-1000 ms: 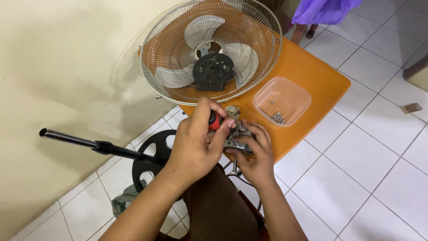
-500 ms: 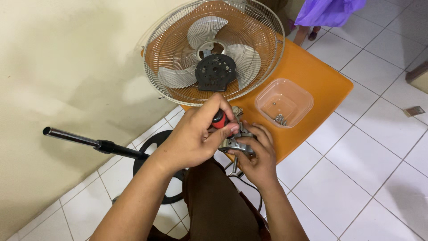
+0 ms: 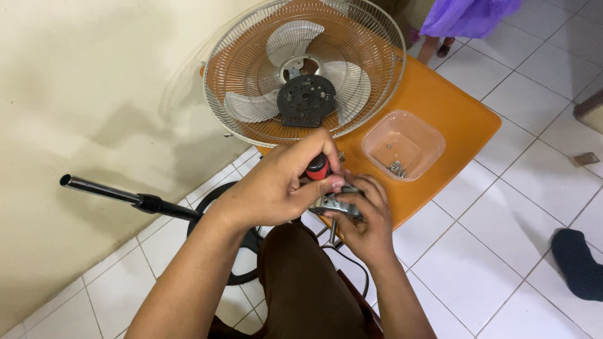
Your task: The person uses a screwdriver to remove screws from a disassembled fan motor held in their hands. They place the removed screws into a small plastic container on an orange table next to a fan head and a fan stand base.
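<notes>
left hand point(image 3: 276, 188) fingers hold red screwdriver point(image 3: 317, 168) | right hand point(image 3: 364, 220) fingers hold metal motor part point(image 3: 336, 204) | fan cage point(image 3: 304, 69) off | screws point(image 3: 397, 167) in tub | still unscrewing

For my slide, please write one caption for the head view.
Left hand turns a red-handled screwdriver on a metal part held by the right hand, beside a fan grille.

Your left hand point(image 3: 276, 185) covers most of the red-handled screwdriver point(image 3: 318, 167), hiding its shaft and tip. The metal part point(image 3: 339, 205) in your right hand point(image 3: 364, 220) shows only in slivers between fingers, its shape unclear. Small bits inside the clear plastic tub point(image 3: 404, 145) are too tiny to identify. A figure in purple point(image 3: 468, 16) is cut off at the top edge, a dark shape point(image 3: 578, 263) at the right.
</notes>
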